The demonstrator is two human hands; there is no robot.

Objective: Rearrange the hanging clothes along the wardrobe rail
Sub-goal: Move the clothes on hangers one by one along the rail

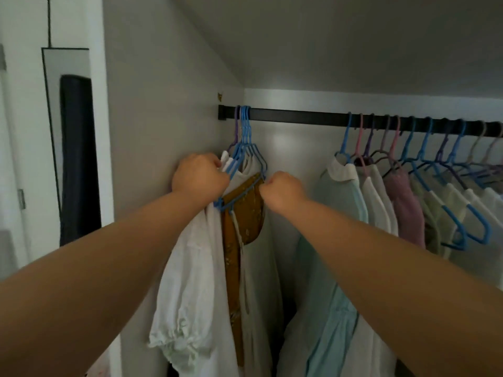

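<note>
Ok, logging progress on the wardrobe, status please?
Both hands closed on the left hanger bunch: left hand, right hand. Bunch hangs at the rail left end. Bare rail between bunches; nothing blocking.

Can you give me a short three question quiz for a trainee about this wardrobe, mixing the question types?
1. True or false: the rail has a bare stretch between two groups of hangers.
2. Which garment does the right hand touch? A. the pink top B. the mustard garment C. the pale blue dress
3. Fill in: the left hand closes its grip on the bunch of ____ hangers by the side wall.

Key: 1 true; 2 B; 3 blue
</note>
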